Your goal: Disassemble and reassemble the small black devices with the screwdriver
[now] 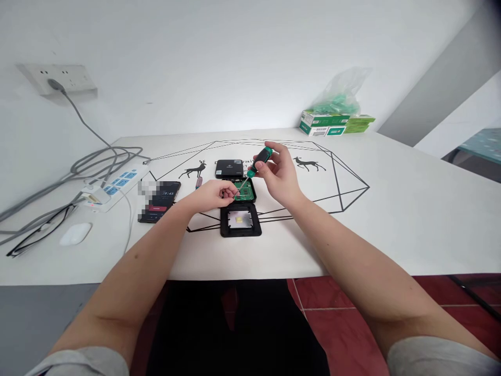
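Right hand (278, 175) grips a green screwdriver (258, 163); left hand (213, 195) pinches the circuit board (245, 191); labels unreadable.

Bright, even light washes the white bench (391, 219) and wall (219, 62); shadows are faint, centre sharp, edges bent by wide-angle distortion.

Electronics repair desk (391, 209), power strip (117, 184)

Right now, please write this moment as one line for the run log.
right hand: holds green screwdriver, tip on circuit board | left hand: steadies board's edge | black cover: lies nearer | phone: left
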`<state>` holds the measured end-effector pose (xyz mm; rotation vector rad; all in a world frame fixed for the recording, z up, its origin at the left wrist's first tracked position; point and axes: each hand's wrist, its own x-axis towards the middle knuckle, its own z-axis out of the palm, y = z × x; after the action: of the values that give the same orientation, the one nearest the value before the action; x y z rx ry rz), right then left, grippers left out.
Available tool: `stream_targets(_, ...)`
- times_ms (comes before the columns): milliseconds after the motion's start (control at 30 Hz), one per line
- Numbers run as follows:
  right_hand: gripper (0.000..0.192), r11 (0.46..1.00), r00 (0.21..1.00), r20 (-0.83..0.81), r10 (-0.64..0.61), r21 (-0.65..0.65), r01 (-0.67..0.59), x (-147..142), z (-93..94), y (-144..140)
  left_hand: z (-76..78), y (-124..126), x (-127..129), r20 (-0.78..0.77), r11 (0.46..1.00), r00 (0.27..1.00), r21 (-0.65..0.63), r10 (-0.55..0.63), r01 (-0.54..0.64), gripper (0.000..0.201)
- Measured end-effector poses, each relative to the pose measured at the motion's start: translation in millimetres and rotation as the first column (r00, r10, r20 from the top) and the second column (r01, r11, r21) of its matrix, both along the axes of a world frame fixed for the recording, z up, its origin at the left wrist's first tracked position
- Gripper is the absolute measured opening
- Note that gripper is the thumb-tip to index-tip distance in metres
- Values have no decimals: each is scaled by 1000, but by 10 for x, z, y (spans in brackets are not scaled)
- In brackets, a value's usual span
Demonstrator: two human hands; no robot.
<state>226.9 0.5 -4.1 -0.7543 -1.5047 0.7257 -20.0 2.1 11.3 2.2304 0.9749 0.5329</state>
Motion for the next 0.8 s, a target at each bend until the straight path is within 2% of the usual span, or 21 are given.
stream_targets(200,67,1000,1000,3,-10,21,10,-14,-6,-6,12,-7,-3,12,999,1000,-30,-10,10,21)
stream_targets(300,69,999,1000,7,24,23,-24,-15,21,-37,36,-22,-7,13,999,1000,-45,-23,24,21)
stream_targets(467,77,996,997,25,75,-47,-74,-50,103,-161,67,-41,-19,2,994,998,-83,-67,67,22)
stream_targets(567,81,997,998,47,50,-61,-47,-101,131,-242,79,-44,-27,-4,991,997,-102,-83,82,21)
stream_targets(800,79,998,998,22,-65,11,65,-151,149,-288,141,-60,-59,87,977,993,-192,-75,91,31)
